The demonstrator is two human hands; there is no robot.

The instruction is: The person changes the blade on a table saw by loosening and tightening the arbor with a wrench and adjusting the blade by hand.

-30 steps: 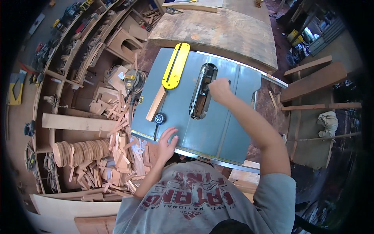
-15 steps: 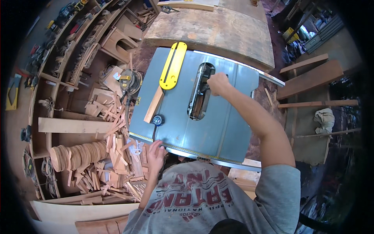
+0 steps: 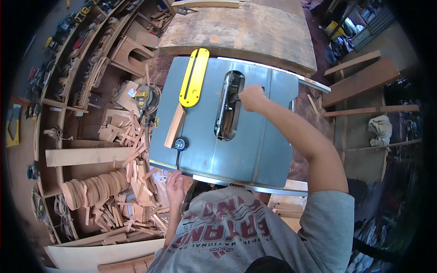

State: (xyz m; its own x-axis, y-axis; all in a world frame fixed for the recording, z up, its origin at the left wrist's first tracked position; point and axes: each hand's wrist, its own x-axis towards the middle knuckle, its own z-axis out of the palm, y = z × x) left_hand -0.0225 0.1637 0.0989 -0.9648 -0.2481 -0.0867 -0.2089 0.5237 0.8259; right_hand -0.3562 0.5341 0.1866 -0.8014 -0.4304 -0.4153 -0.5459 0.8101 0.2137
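Table saw (image 3: 255, 150), blue-grey top: right hand (image 3: 252, 97) closed in a grip on a tool at blade slot (image 3: 230, 109); left hand (image 3: 175, 189) open, empty, below front edge. Yellow throat insert (image 3: 194, 77) lay beside.

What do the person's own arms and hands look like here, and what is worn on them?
Both hands are bare, no gloves: the left hand and the right hand. The forearms are uncovered; the right arm shows a short grey T-shirt sleeve. No watch or rings are visible.
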